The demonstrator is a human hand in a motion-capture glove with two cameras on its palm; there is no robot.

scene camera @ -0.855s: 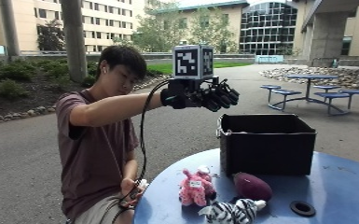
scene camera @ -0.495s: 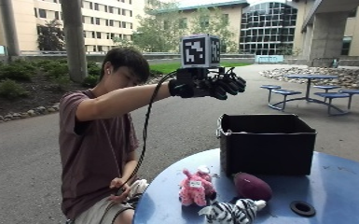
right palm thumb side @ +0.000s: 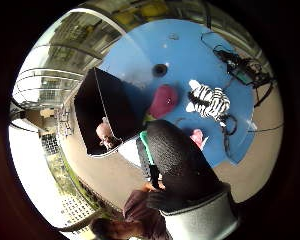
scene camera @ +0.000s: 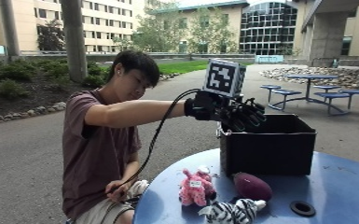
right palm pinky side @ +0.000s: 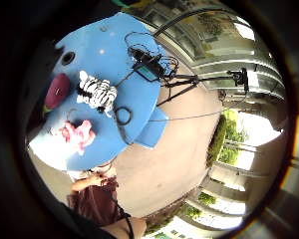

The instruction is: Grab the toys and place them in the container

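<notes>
Progress looks partial to us: three toys lie on the blue table [scene camera: 347, 182] and one pale toy [right palm thumb side: 106, 134] already sits inside the container [scene camera: 269, 147], as the thumb side palm view shows. We judge that three picks are left.

One table fills the lower right of the outside view. One black container stands on it at centre right, open at the top. We see only one of the hands at work, the gloved right hand [scene camera: 241, 114], at the container's upper left rim; its fingers hang loosely curled and hold nothing.

Toys outside the container, counted: one striped zebra [scene camera: 231, 212] at the bottom edge, one pink plush animal [scene camera: 194, 187] at lower centre just beside it, one dark red plush [scene camera: 252, 185] between the pink one and the container. One small black ring [scene camera: 302, 208] lies at the lower right, apart from the toys.
</notes>
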